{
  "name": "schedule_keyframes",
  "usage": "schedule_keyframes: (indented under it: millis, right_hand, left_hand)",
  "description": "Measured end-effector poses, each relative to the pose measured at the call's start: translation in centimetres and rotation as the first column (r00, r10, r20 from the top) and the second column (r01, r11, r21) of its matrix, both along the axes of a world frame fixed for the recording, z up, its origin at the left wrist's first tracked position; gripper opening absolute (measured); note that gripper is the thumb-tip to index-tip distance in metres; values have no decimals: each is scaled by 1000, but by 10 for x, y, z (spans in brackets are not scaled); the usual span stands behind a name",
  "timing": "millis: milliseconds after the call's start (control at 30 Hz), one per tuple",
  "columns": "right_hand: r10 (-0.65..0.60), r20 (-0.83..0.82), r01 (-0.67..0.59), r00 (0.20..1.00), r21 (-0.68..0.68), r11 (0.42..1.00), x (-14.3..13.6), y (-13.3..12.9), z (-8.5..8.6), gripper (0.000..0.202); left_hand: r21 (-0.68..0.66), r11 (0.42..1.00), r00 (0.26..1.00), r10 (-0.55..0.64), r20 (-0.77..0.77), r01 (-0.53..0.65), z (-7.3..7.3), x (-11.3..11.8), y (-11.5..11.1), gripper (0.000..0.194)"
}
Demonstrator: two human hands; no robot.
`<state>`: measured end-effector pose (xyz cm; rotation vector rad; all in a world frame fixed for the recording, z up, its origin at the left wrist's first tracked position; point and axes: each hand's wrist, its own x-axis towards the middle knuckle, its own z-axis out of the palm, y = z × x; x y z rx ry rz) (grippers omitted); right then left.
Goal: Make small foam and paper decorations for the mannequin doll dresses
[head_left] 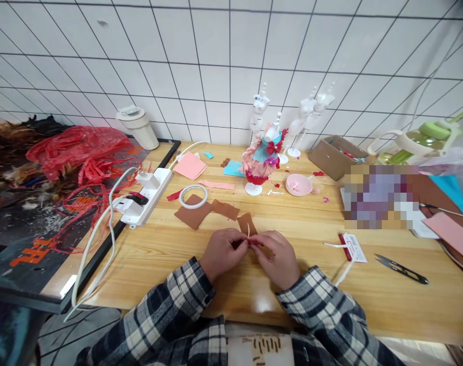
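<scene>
My left hand [224, 252] and my right hand [278, 258] meet at the front middle of the table, both closed in a pinch. Between the fingertips is a small red piece [252, 242], mostly covered, so its shape is hard to make out. A thin white strip [249, 230] rises just beyond the fingers. Behind it lies a small brown paper piece [245, 219]. More brown paper [193, 216] is spread to the left, with a roll of white tape [194, 205] on it.
A doll-size dress form in a ruffled dress [267, 152] stands ahead, near a pink bowl [299, 192]. Thread snips [401, 268] and a red-and-white card [354, 247] lie to the right. On the left are a power strip [149, 195] with cables and red plastic [77, 150].
</scene>
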<state>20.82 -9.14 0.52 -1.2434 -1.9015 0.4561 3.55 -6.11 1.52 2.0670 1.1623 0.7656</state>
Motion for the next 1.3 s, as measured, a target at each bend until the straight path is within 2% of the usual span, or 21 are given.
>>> schedule_keyframes:
  millis: [167, 467, 633, 900, 1133, 1300]
  right_hand:
    - [-19, 93, 9, 996, 107, 994, -1, -1, -2, 13]
    - [-57, 112, 39, 992, 158, 987, 2, -1, -8, 14]
    - [-85, 95, 80, 992, 61, 995, -1, -1, -6, 8]
    - [-155, -121, 128, 981, -201, 971, -5, 3, -7, 6]
    - [-162, -199, 114, 966, -235, 965, -1, 5, -6, 13]
    - [-121, -191, 81, 974, -203, 976, 1, 4, -6, 15]
  left_hand:
    - [-83, 996, 999, -38, -1, 37, 1, 2, 1, 23]
    - [-104, 994, 999, -32, -42, 28, 2, 2, 0, 30]
    - [-98, 993, 997, -62, -39, 58, 3, 3, -2, 27]
    - [-107, 989, 995, -97, 20, 98, 3, 6, 0, 26]
    - [-107, 989, 995, -95, 23, 97, 0, 3, 0, 25]
    - [-60, 995, 994, -83, -74, 78, 0, 1, 1, 27]
